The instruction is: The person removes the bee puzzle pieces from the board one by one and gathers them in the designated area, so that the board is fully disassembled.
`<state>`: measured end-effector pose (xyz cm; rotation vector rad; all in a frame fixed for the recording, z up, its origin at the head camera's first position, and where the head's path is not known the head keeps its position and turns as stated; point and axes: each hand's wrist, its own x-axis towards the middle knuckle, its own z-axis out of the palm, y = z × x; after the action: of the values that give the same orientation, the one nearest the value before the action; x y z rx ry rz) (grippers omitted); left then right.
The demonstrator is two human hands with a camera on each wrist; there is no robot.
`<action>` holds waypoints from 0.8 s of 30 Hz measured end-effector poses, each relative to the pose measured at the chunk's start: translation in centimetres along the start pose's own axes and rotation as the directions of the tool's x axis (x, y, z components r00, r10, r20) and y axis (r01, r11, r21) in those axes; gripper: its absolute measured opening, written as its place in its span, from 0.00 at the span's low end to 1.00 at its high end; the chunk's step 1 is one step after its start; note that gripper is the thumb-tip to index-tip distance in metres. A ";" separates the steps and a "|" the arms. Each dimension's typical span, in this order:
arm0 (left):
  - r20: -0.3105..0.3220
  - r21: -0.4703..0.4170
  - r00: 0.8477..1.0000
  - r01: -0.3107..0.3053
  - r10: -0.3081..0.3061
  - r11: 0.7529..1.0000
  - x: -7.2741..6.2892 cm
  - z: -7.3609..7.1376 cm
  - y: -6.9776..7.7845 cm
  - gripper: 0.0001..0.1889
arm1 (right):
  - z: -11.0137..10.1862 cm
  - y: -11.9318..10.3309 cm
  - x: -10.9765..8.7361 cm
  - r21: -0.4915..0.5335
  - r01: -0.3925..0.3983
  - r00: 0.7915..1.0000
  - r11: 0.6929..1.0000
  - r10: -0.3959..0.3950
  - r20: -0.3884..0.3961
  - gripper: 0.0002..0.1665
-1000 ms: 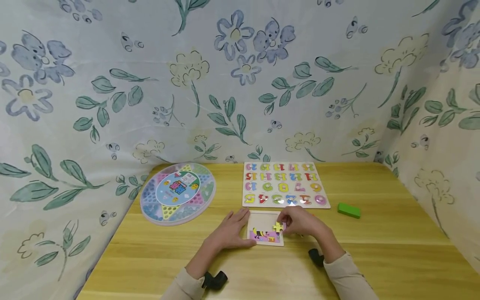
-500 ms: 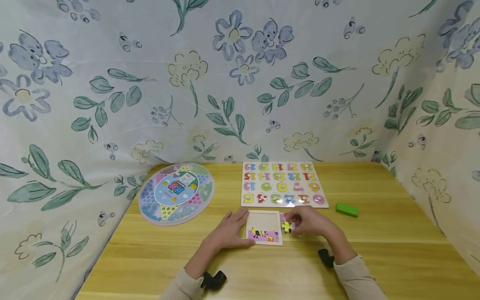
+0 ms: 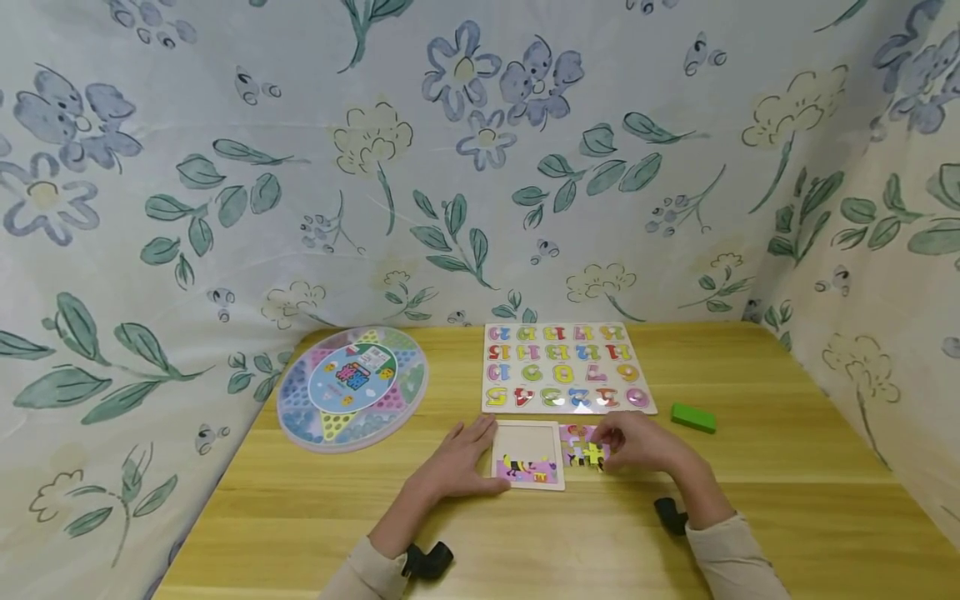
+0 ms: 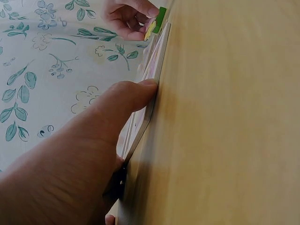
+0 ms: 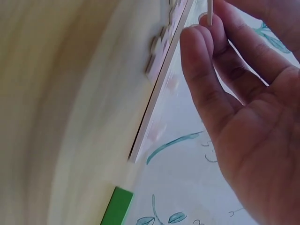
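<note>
My left hand point(image 3: 459, 462) rests against the left side of a small wooden puzzle frame point(image 3: 522, 435), fingers by its far corner. In the left wrist view its thumb point(image 4: 136, 91) presses the frame's rim. A pink strip with a bee and honey pot point(image 3: 528, 472) fills the near part inside the frame; bare board shows above. My right hand point(image 3: 645, 443) pinches a mostly yellow jigsaw piece point(image 3: 594, 454) by fingertips, just right of the frame. In the right wrist view the piece point(image 5: 210, 11) shows edge-on. Pink loose jigsaw pieces point(image 3: 576, 435) lie beneath, partly hidden by that hand.
Behind the frame lies a number puzzle board point(image 3: 553, 362). A round Chinese checkers board point(image 3: 300, 383) sits at the back left. To the right is a green block point(image 3: 693, 418). Floral cloth point(image 3: 480, 208) hangs along the table's back and right side.
My right hand has moved right, carrying the yellow jigsaw piece from over the frame's right edge to over the loose pieces, which have come into view. My left hand stays put.
</note>
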<state>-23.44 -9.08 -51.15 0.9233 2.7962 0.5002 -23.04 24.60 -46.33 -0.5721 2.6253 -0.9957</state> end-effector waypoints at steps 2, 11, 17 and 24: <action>-0.002 0.002 1.000 -0.003 0.003 1.000 0.0 0.0 0.0 0.54 | -0.3 0.3 -0.2 -0.004 -0.006 1.000 1.000 0.006 -0.010 0.16; -0.005 0.017 1.000 -0.003 0.003 1.000 0.0 0.3 -0.1 0.54 | -1.0 0.8 -1.0 0.020 -0.095 0.995 0.995 0.095 0.001 0.17; -0.006 0.015 1.000 -0.011 0.011 1.000 0.0 0.5 -0.2 0.54 | -1.1 0.9 -1.6 0.017 -0.181 0.984 0.983 0.181 -0.006 0.17; -0.001 0.022 1.000 0.000 0.000 1.000 0.2 0.6 -0.4 0.54 | -1.2 1.3 -1.8 0.025 -0.143 0.990 0.989 0.142 0.019 0.15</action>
<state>-23.64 -9.08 -51.81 0.9271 2.8082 0.4717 -22.26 27.00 -46.16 -0.3792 2.5917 -0.9754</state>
